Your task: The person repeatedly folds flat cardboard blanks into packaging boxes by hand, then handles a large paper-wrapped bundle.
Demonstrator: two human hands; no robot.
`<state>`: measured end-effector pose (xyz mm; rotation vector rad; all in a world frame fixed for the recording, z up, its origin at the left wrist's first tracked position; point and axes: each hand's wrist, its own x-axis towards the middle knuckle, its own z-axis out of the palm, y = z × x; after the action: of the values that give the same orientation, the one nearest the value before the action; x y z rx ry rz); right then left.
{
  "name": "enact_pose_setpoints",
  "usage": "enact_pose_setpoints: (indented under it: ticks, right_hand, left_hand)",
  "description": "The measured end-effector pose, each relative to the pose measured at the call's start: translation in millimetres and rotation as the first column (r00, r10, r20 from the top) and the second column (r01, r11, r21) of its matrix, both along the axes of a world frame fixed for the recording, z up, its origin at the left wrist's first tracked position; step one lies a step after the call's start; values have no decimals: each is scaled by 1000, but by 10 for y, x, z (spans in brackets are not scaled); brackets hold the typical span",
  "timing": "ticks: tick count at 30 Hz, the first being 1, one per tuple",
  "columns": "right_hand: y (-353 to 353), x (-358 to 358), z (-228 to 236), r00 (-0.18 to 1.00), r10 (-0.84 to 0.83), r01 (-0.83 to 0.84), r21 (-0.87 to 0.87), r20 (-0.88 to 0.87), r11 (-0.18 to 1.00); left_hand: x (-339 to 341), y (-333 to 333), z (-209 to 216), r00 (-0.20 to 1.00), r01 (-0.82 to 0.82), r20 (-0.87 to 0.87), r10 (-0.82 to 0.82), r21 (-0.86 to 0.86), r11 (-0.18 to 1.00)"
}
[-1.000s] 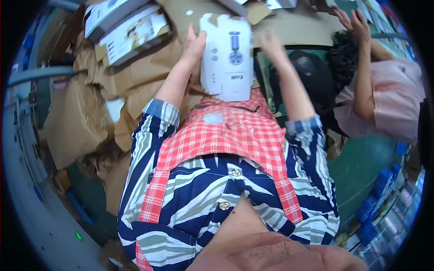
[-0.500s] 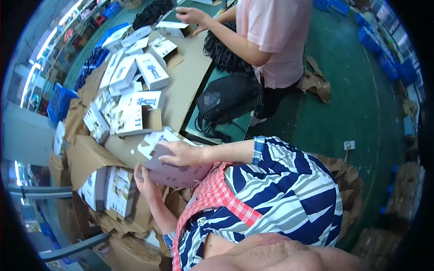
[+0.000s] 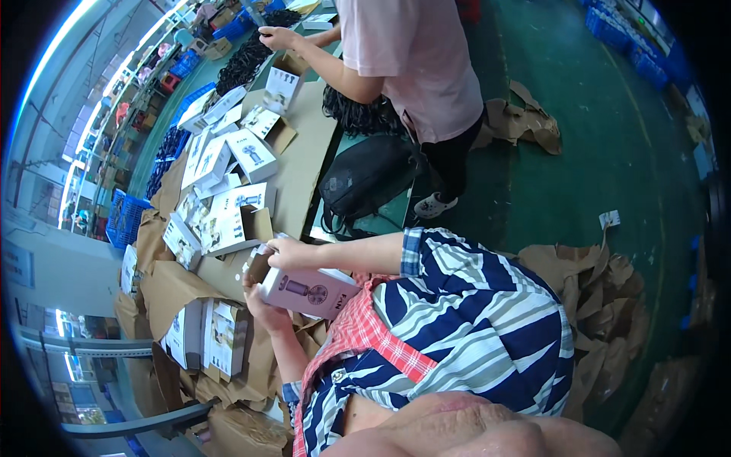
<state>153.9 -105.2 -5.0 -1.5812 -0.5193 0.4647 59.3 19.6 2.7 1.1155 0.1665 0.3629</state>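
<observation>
A white and pinkish fan box (image 3: 314, 292) with a picture of a small fan rests against my apron, its open end turned away to the left. My left hand (image 3: 266, 306) grips its lower left side near the open end. At the upper edge of that same end, my right hand (image 3: 293, 253) is closed, fingertips on the flap; whether it pinches anything else is hidden. Just beyond, an open fan box (image 3: 228, 223) with its brown inside flap showing lies on the cardboard-covered table (image 3: 306, 114). More white boxes (image 3: 251, 154) are heaped behind it.
Across the table stands a co-worker in a pink shirt (image 3: 415, 68), hands raised near an upright open box (image 3: 282, 87). A black backpack (image 3: 365, 177) lies at the table's right side. Brown paper wraps packed boxes (image 3: 225, 339) at left. Crumpled paper (image 3: 586, 297) covers floor to my right.
The fan box has turned, bringing its fan picture into clear view. My right hand has moved from its broad face to the open end and closed. The co-worker's open box now stands upright.
</observation>
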Motion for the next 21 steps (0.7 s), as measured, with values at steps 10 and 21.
enact_pose_setpoints:
  ticks: [10,21]
  right_hand:
    - [-205,112,-209,837,246,-191,160,-488,968]
    - [-274,306,-148,803,530,-521,-111,273,846]
  left_hand:
    - [54,-17,140,910,393,50,-412,-423,816]
    - [-21,32,-216,950,177,-203,-239,-280,944]
